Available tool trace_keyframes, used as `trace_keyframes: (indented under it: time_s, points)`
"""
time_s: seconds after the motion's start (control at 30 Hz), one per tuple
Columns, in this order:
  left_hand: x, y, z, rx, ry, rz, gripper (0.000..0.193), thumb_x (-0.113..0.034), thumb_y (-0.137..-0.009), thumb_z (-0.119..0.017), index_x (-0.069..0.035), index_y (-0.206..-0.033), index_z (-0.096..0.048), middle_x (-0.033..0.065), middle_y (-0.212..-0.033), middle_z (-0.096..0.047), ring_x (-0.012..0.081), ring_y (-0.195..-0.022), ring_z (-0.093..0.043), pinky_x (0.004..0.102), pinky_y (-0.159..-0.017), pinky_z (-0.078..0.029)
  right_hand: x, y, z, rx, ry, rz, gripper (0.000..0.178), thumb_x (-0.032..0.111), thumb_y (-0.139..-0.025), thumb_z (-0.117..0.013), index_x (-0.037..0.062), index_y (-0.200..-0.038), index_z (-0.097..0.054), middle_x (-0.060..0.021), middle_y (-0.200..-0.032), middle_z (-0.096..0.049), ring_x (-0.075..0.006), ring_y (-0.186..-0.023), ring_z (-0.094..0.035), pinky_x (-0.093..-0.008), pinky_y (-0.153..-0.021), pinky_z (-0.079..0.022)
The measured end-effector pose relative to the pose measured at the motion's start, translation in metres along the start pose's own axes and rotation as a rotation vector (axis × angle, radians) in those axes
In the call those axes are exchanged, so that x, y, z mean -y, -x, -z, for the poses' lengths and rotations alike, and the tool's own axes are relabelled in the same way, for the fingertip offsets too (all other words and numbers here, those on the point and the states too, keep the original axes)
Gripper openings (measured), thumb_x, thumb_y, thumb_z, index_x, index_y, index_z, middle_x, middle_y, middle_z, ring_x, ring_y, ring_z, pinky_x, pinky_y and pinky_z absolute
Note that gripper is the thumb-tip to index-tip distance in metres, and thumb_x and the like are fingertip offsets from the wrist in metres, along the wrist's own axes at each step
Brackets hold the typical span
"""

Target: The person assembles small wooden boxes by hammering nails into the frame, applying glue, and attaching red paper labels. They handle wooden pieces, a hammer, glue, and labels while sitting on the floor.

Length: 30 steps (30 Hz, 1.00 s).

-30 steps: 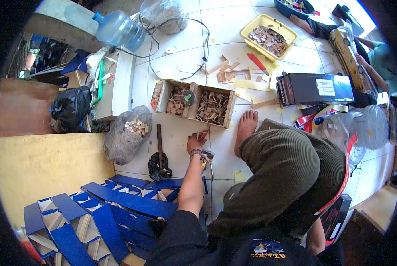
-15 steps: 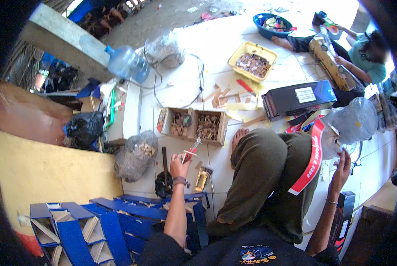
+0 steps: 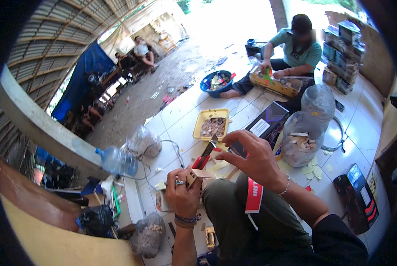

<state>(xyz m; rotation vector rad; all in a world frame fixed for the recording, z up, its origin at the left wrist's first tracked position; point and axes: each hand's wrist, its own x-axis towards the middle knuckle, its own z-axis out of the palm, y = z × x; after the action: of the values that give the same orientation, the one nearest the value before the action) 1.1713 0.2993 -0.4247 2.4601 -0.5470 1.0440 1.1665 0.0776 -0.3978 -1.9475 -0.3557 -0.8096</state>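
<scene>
My left hand (image 3: pixel 183 190) is closed around a small pale wooden piece (image 3: pixel 202 174). A red-and-black utility knife (image 3: pixel 203 157) also sticks up from that hand, its metal blade pointing away from me. To the right, my right hand (image 3: pixel 256 157) is raised over my knee, thumb and fingers apart, with nothing between them. Across my trouser leg lies a red printed strip (image 3: pixel 254 197). A wooden box (image 3: pixel 160 201) is partly hidden behind my left hand. On the floor by my leg is a yellowish metal tool (image 3: pixel 210 238).
A yellow tub (image 3: pixel 211 124) of small scraps and a blue basin (image 3: pixel 216 84) stand ahead. Filled plastic bags (image 3: pixel 301 139) and a black box (image 3: pixel 356 199) are at right. Another person (image 3: pixel 296 48) handles a yellow box. A water jug (image 3: pixel 118 162) lies at left.
My view has tilted up and shifted. My left hand has come in front of my knee with the knife and wooden piece; my right hand has moved inward, close to it.
</scene>
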Motion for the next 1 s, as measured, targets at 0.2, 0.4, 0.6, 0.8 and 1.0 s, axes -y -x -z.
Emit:
trace_keyframes:
  time_s: [0.2,0.4,0.6,0.8,1.0]
  points:
    - [-0.023,-0.006,-0.017,0.041,0.125,-0.039,0.049,-0.012,-0.063,-0.086,-0.011,-0.110,-0.070,0.0073,-0.097,-0.062,0.0262,-0.085,-0.065,0.0376,-0.071,-0.053,-0.017,0.005,0.007,-0.128,0.021,0.020,0.019,0.019,-0.084,-0.075,0.0070,-0.095,-0.066,-0.0084,-0.088,-0.069,-0.0248,-0.076,-0.069,-0.0351,-0.066,-0.053]
    - [-0.031,-0.013,-0.030,0.072,0.144,-0.097,0.050,-0.011,-0.064,-0.085,-0.011,-0.112,-0.069,0.0070,-0.097,-0.062,0.0257,-0.085,-0.064,0.0365,-0.070,-0.053,-0.034,0.016,0.027,-0.277,-0.045,-0.114,0.011,0.005,-0.082,-0.076,0.0044,-0.089,-0.068,-0.0048,-0.084,-0.067,-0.0120,-0.069,-0.062,-0.0258,-0.060,-0.047]
    - [-0.040,-0.027,-0.041,0.109,0.262,-0.078,0.043,-0.009,-0.068,-0.084,-0.007,-0.107,-0.069,0.0094,-0.096,-0.060,0.0254,-0.084,-0.063,0.0361,-0.071,-0.052,-0.074,0.045,0.076,-0.477,0.151,-0.166,0.007,0.008,-0.083,-0.075,0.0066,-0.088,-0.072,-0.0039,-0.087,-0.063,-0.0110,-0.075,-0.057,-0.0256,-0.062,-0.046]
    - [-0.062,-0.047,-0.058,0.189,0.517,-0.056,0.045,-0.005,-0.069,-0.081,-0.007,-0.112,-0.068,0.0107,-0.097,-0.061,0.0268,-0.087,-0.064,0.0359,-0.074,-0.052,-0.107,0.120,0.079,-0.399,0.154,-0.537,0.026,0.001,-0.086,-0.070,0.0094,-0.109,-0.075,-0.0054,-0.098,-0.059,-0.0152,-0.090,-0.060,-0.0268,-0.080,-0.050]
    - [-0.073,-0.046,-0.090,0.248,0.761,0.034,0.044,0.003,-0.066,-0.081,-0.002,-0.107,-0.067,0.0087,-0.096,-0.059,0.0207,-0.089,-0.060,0.0321,-0.078,-0.050,-0.127,0.172,0.093,-0.496,-0.263,-0.938,0.024,0.014,-0.090,-0.071,0.0017,-0.110,-0.068,-0.0039,-0.104,-0.070,-0.0110,-0.090,-0.064,-0.0239,-0.072,-0.048]
